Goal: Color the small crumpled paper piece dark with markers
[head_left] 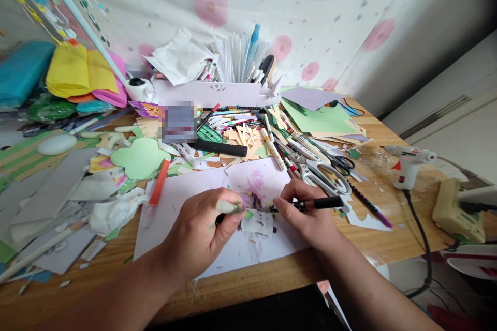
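Observation:
Over the white paper sheet (174, 217), my left hand (202, 227) is closed in a pinch. A pale rounded end and a dark end show among its fingers, and a small green bit (248, 214) sits at the fingertips; what the whole thing is I cannot make out. My right hand (306, 214) grips a black marker (328, 202) with a dotted barrel, its tip pointing left toward my left fingertips. Beneath the hands lies a small white paper piece (258, 225) with dark marks. Pink and dark smudges stain the sheet.
Silver scissors (316, 173) and several markers lie just beyond my right hand. A hot glue gun (411, 165) with its cord stands at right. An orange marker (159, 183), crumpled tissue (116, 212) and paper scraps are at left. A white box (209, 94) holds pens and sticks.

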